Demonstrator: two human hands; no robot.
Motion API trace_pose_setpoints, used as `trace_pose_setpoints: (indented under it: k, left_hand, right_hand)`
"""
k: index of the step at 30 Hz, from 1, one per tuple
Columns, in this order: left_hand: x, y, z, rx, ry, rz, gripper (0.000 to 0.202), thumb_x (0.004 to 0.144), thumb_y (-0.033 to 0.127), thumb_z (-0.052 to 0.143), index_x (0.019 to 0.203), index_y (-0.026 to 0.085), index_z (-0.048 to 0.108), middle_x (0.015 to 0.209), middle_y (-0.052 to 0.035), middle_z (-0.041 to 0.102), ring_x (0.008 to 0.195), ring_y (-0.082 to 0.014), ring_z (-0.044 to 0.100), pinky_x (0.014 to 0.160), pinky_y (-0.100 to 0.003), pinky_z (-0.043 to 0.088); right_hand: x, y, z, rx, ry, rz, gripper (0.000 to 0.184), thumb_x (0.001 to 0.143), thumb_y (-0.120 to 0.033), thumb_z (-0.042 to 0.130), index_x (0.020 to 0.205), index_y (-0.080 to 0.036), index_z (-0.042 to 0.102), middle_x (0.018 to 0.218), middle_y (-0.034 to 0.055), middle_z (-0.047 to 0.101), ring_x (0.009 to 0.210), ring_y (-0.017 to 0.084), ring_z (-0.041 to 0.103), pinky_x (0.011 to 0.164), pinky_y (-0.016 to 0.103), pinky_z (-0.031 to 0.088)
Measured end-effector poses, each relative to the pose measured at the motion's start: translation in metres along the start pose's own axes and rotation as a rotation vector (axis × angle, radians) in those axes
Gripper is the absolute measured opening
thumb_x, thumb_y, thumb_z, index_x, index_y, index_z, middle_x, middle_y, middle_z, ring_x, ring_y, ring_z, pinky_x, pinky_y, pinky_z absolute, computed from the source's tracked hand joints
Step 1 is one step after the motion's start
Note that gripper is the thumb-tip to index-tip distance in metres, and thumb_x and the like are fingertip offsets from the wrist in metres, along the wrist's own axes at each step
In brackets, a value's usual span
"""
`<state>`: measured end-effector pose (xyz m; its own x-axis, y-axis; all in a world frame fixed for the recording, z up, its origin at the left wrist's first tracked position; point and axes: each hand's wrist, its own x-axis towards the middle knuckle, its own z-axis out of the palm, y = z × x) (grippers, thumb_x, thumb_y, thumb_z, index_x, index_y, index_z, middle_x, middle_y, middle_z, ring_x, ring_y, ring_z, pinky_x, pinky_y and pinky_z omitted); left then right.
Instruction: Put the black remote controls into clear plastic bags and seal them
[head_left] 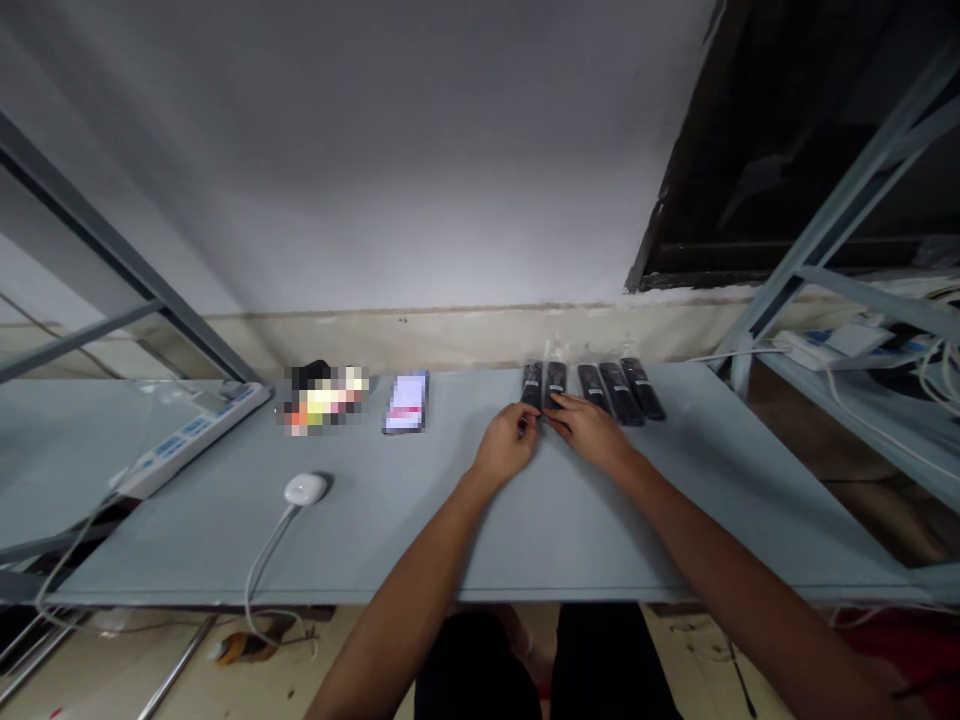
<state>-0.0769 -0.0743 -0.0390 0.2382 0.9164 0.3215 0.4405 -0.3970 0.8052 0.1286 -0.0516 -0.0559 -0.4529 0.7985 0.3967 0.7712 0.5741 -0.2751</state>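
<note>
Several black remote controls in clear plastic sleeves lie side by side at the far edge of the grey table (525, 520). My left hand (506, 445) is curled, its fingertips pinching the near end of the leftmost remote (532, 384). My right hand (592, 428) rests palm down beside it, fingers together on the near end of the second remote (556, 381). Three more remotes (621, 388) lie to the right, untouched.
A phone (407, 402) with a lit screen lies left of the remotes, next to a blurred object (326, 397). A white power strip (187, 437) and a small white puck (305, 489) with a cable sit at the left. Metal shelf frames stand on both sides.
</note>
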Motion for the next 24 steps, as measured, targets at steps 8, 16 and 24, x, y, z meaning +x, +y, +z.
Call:
trace_pose_setpoints:
  k: [8, 16, 24]
  left_hand:
    - [0.005, 0.009, 0.007, -0.623, 0.022, -0.383, 0.052, 0.090, 0.052, 0.075, 0.123, 0.014, 0.060, 0.103, -0.0098, 0.072, 0.089, -0.0192, 0.071, 0.080, -0.033, 0.060]
    - [0.010, 0.013, -0.004, -0.626, 0.077, -0.427, 0.050, 0.085, 0.040, 0.082, 0.122, 0.013, 0.062, 0.101, -0.0105, 0.074, 0.079, -0.0164, 0.070, 0.071, -0.029, 0.059]
    - [0.014, 0.003, -0.024, -0.145, 0.314, -0.206, 0.040, 0.088, 0.026, 0.070, 0.126, 0.016, 0.065, 0.087, -0.0031, 0.068, 0.073, -0.0140, 0.064, 0.066, -0.024, 0.052]
  right_hand:
    - [-0.008, -0.030, -0.005, 0.190, 0.342, -0.014, 0.025, 0.101, -0.023, 0.058, 0.108, -0.025, 0.082, 0.116, 0.0101, 0.080, 0.107, 0.027, 0.074, 0.101, 0.044, 0.058]
    - [-0.006, -0.045, -0.012, 0.670, 0.248, 0.017, 0.026, 0.098, -0.036, 0.063, 0.116, -0.025, 0.078, 0.122, 0.0097, 0.079, 0.112, 0.028, 0.075, 0.097, 0.044, 0.062]
    - [0.001, -0.015, -0.018, 1.136, 0.221, 0.533, 0.043, 0.090, -0.056, 0.071, 0.114, -0.020, 0.066, 0.085, 0.0060, 0.077, 0.062, 0.019, 0.074, 0.060, 0.032, 0.064]
